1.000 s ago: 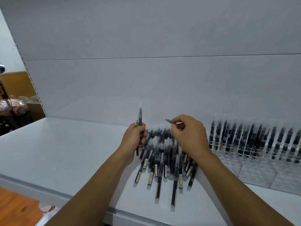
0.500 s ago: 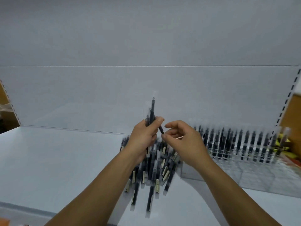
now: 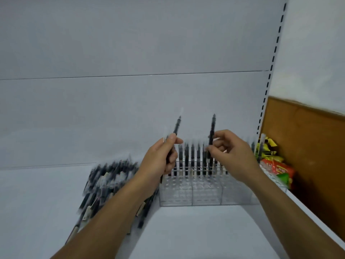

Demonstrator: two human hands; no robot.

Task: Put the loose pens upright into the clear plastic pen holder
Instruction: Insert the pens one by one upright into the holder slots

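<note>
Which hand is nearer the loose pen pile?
Left. The left hand, gripping a pen, is just right of the pile; the right hand, pinching another pen, is farther right, over the holder.

Both hands have left the pile of loose pens (image 3: 110,176) and moved right, over the clear pen holder (image 3: 205,193). The right hand (image 3: 229,152) has turned its dark pen (image 3: 211,131) from sideways to straight up. The low end now seems to reach the back row, though the blur makes that hard to tell. The left hand (image 3: 160,156) has moved away from the right one, with its leaning pen (image 3: 176,126) tipped a bit. Snack packs (image 3: 274,169) have come into view on the right.
</note>
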